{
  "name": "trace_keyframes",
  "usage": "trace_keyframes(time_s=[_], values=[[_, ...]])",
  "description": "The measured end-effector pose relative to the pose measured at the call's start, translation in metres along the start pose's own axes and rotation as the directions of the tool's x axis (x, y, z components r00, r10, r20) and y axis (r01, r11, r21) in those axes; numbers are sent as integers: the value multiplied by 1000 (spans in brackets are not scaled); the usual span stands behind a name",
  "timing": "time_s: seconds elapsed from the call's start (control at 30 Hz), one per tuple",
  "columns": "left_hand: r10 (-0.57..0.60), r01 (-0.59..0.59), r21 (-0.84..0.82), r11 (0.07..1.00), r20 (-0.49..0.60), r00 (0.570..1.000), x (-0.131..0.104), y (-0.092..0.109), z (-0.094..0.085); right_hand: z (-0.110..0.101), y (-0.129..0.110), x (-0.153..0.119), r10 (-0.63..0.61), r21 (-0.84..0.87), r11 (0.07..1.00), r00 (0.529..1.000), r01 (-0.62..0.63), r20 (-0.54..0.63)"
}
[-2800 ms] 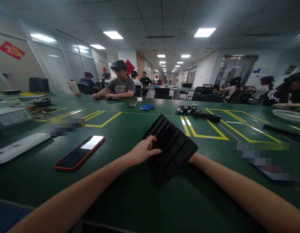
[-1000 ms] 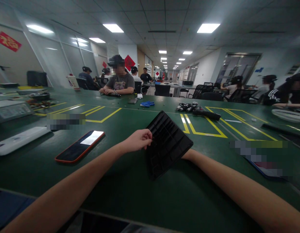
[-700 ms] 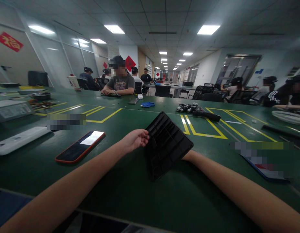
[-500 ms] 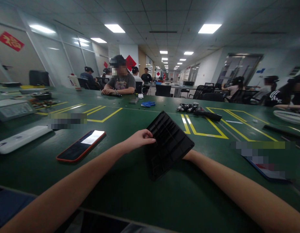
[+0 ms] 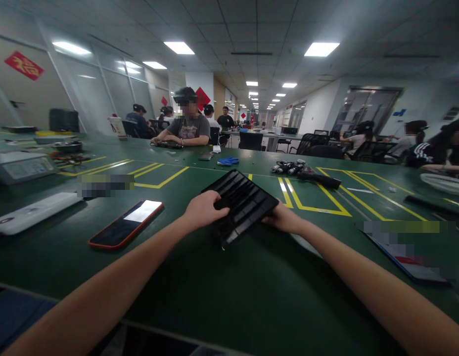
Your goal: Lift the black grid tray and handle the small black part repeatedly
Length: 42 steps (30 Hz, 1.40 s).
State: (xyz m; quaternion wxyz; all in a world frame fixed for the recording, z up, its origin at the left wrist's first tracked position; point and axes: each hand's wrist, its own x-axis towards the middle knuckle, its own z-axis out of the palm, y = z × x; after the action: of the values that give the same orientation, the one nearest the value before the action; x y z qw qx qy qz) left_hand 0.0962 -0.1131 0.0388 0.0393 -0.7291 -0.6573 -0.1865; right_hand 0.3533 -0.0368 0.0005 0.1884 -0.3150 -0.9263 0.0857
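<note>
A black ribbed plastic tray [image 5: 244, 202] is held tilted above the green table [image 5: 214, 296], its compartments facing me. My left hand [image 5: 204, 210] grips its left edge, with the thumb over the front and the other fingers partly hidden. At the lower right edge, my right hand [image 5: 283, 216] is closed on the tray, its fingertips mostly behind it. Under my right forearm a pale curved edge of something shows on the table.
An orange-edged phone [image 5: 121, 227] and a white device [image 5: 36, 212] lie left. Ahead are a blue glove [image 5: 228, 161] and black cables [image 5: 289, 167]. A blue-edged flat item [image 5: 411, 262] lies right. Across the table sits a person [image 5: 188, 123].
The tray has tipped flatter and shifted slightly left. My right hand, mostly hidden behind it before, now shows at its right edge.
</note>
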Motion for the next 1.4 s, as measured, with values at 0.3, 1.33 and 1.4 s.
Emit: trace_keyframes(time_s=[0.3, 1.33, 1.4], values=[[-314, 274, 284, 919, 104, 944, 22, -50, 6, -26, 43, -11, 446, -316, 854, 894, -414, 36], [543, -567, 135, 813, 179, 821, -57, 79, 13, -6, 37, -11, 480, -388, 772, 862, -503, -163], [416, -451, 227, 863, 186, 890, -48, 68, 12, -7, 36, -11, 476, -376, 782, 866, -497, -155]])
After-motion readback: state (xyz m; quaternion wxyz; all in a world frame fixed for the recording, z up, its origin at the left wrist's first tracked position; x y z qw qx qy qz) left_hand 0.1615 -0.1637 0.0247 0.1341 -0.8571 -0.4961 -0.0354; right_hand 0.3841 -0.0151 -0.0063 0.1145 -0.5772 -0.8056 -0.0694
